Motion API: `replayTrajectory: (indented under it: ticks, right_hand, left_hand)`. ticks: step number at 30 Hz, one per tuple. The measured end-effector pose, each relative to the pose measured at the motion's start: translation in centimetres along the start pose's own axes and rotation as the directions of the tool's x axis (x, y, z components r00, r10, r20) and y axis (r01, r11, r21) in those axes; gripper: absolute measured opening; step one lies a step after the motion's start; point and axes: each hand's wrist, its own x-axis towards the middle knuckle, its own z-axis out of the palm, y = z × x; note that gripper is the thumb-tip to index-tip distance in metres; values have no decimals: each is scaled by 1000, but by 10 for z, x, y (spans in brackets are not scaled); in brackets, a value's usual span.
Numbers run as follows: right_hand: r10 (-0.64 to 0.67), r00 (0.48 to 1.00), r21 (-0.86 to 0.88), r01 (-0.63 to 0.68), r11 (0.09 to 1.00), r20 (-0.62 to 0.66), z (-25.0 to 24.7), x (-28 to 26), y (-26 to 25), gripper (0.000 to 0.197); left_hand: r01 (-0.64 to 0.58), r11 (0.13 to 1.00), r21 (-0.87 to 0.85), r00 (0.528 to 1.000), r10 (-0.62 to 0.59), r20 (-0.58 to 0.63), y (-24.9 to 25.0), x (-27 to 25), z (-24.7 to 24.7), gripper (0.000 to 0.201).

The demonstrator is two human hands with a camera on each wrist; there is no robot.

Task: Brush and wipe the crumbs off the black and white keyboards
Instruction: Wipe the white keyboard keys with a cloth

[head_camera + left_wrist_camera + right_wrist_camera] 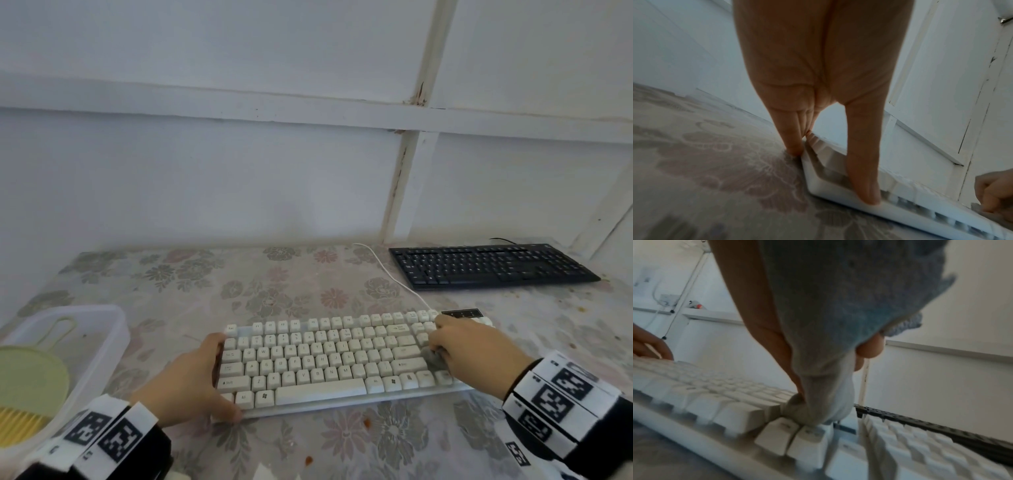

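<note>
From the head view the white plastic keyboard (329,363) lies near on the floral bench (274,284), the black plastic keyboard (493,265) far right; the left wrist view shows the left hand (818,81) with straight fingers (863,170) apart, bracing its left end; the right wrist view shows the right hand (777,337) with fingers clamped on a grey-blue cloth (838,321) pressed onto its right keys.

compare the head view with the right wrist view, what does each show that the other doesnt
Only the head view shows the clear container holding the green brush, the floral table and the white cable. Only the right wrist view shows how the grey cloth wraps the right hand's fingers and presses onto the keys. Both show the white keyboard, the black keyboard, the left hand at the keyboard's left end, and the right hand.
</note>
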Motion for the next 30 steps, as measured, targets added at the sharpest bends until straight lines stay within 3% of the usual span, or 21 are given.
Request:
replayTrajectory:
  ticks: [3, 9, 14, 19, 25, 28, 30]
  right_hand:
    - [4, 1000, -66, -2, 998, 30, -2, -1, -2, 18]
    - [85, 995, -104, -79, 991, 53, -11, 10, 11, 19]
    - [-21, 1000, 64, 23, 998, -18, -14, 14, 19, 18]
    - [-93, 995, -24, 92, 995, -32, 9, 9, 12, 26]
    - [-43, 999, -117, 42, 992, -7, 5, 4, 24, 24]
    - [18, 1000, -124, -17, 992, 11, -1, 4, 37, 16]
    - [45, 999, -137, -47, 989, -20, -4, 5, 42, 22]
  left_hand:
    - [-5, 1000, -30, 1000, 5, 2, -2, 0, 0, 115]
    - [-23, 999, -27, 1000, 23, 1, -2, 0, 0, 109]
    - [-26, 1000, -12, 1000, 26, 5, 1, -1, 0, 105]
    - [-13, 1000, -5, 1000, 13, 1, 0, -1, 0, 111]
    - [-17, 1000, -21, 1000, 17, 5, 0, -1, 0, 113]
    - [-16, 1000, -15, 1000, 16, 2, 0, -1, 0, 106]
    - [-15, 1000, -20, 1000, 15, 2, 1, -1, 0, 102]
